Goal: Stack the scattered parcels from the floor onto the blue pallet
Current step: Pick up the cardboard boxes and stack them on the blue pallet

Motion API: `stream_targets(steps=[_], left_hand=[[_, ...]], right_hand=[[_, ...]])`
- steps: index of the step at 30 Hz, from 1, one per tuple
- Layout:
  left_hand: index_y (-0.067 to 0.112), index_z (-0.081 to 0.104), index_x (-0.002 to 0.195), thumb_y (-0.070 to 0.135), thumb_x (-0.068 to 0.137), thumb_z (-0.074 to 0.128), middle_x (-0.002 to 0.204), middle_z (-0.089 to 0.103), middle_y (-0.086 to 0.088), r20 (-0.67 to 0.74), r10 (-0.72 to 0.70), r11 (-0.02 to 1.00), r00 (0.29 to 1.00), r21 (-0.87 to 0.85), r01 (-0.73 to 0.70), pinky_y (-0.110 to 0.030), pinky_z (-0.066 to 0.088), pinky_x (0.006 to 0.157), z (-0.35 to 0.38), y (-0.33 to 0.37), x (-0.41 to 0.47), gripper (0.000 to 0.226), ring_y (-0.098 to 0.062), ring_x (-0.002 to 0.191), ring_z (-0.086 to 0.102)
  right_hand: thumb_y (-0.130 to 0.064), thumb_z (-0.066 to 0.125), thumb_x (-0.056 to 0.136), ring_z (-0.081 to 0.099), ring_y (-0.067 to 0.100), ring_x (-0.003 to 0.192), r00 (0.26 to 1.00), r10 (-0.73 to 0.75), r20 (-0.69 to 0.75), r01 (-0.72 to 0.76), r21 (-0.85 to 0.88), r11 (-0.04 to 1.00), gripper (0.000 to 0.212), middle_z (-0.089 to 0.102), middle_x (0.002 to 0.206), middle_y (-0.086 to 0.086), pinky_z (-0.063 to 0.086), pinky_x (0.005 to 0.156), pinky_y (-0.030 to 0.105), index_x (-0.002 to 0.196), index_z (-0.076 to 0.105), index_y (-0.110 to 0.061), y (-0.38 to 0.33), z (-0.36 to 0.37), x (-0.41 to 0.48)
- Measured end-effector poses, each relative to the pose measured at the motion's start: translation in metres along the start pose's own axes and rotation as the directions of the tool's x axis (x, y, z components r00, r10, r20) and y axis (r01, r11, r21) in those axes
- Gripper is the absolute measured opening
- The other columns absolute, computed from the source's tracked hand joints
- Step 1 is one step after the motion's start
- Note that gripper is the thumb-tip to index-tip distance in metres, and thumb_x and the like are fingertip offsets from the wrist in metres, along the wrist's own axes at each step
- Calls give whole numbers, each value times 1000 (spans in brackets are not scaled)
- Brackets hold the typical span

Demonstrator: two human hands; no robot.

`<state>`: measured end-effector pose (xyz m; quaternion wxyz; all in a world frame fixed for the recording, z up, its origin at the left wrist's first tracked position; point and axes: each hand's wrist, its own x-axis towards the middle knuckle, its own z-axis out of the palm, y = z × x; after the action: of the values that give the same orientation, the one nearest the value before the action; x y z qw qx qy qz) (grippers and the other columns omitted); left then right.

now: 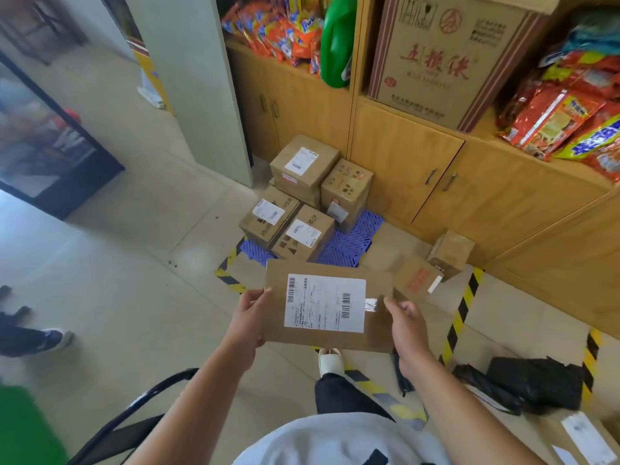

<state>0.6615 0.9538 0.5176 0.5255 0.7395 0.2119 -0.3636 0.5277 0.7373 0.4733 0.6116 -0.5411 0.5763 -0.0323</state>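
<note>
Forearms reach forward from the lower edge, holding a flat parcel (327, 305) in the air above the floor (134, 280), short of the pallet (352, 243). Left hand (250, 322) grips the parcel's left edge, thumb on top and fingers curled beneath; right hand (407, 325) pinches the right edge likewise. Parcel: thin, rectangular, matte brown cardboard bearing a large white barcoded label and a glossy clear strip near the right thumb. Pallet: blue plastic lattice, ribbed, lying on the floor against a wood-grain cabinet (402, 156). Four taped corrugated boxes (303, 166) occupy its rear and left, leaving bare lattice at the front right. Two small cartons (417, 276) lie tilted on the floor just right of the pallet. Black bags (536, 380), soft and wrinkled, lie at lower right beside yellow-and-black hazard tape (461, 313).

Risks, as judged: a thin, wide parcel laid across box tops of unequal height would probably rock or slide off, since the smooth labels offer little friction. Set flat on the lattice, it may leave an uneven base for later boxes. Both grips sit shallow on the edges, so a forward tilt could let the card slip. The tilted cartons near the person's foot (330, 360) are trip hazards on the step forward
</note>
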Motion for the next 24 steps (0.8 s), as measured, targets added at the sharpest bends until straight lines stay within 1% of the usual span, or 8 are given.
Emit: stream_targets(steps=[3,6,8,12,14,19,21,24], left_hand=[[25,52,116,58,96,49,113,63,5,37,-37,999,999,-1,37,-44,50,76,-12,37,24,39,-13,106,57],[29,52,114,64,92,49,113,61,5,27,-61,998,998,-15,61,-43,49,69,-23,66,50,41,-15,103,58],[30,52,111,67,90,51,113,61,2,9,-93,995,996,-24,93,-44,50,68,-28,80,66,42,-17,100,59],[26,57,120,74,76,62,113,66,-2,28,-166,986,986,-24,166,-46,53,68,-33,111,105,65,-21,99,62],[27,57,116,76,67,68,107,69,-2,26,-191,982,981,-1,191,-51,55,77,-32,120,129,70,-23,92,66],[29,60,117,97,26,63,106,71,-2,85,-203,970,975,157,188,-54,53,88,-42,137,212,114,-28,94,69],[32,60,119,95,36,63,101,74,-3,150,-218,954,964,240,179,-48,56,84,-43,159,232,104,-27,89,72],[24,64,100,72,79,59,85,69,-4,268,-285,908,920,385,168,-36,51,70,-34,198,230,53,-20,76,65]], right_hand=[[-56,63,88,60,27,98,996,87,11,-87,66,994,44,63,105,6,49,93,45,97,54,-14,-27,32,19],[-79,64,67,55,33,120,978,211,9,-211,89,974,94,56,133,5,46,104,53,137,47,-19,-51,63,37],[-83,63,62,52,35,126,962,271,-26,-267,103,958,107,51,143,8,44,106,53,146,41,-20,-64,82,42],[-71,68,72,56,33,119,932,334,-141,-302,208,930,90,57,136,7,46,102,47,141,51,-15,-82,113,58],[-68,68,72,57,32,109,907,384,-170,-337,253,907,82,60,125,6,47,99,46,129,55,-10,-86,128,61],[-69,57,73,58,35,107,823,493,-280,-395,340,853,77,63,121,10,48,98,51,125,57,-12,-76,166,51],[-63,52,81,60,34,103,805,511,-303,-396,366,842,62,65,116,10,49,98,52,117,61,-14,-64,184,54],[-53,45,91,62,33,101,784,546,-295,-419,398,816,44,66,113,10,51,98,52,112,60,-17,-44,208,62]])
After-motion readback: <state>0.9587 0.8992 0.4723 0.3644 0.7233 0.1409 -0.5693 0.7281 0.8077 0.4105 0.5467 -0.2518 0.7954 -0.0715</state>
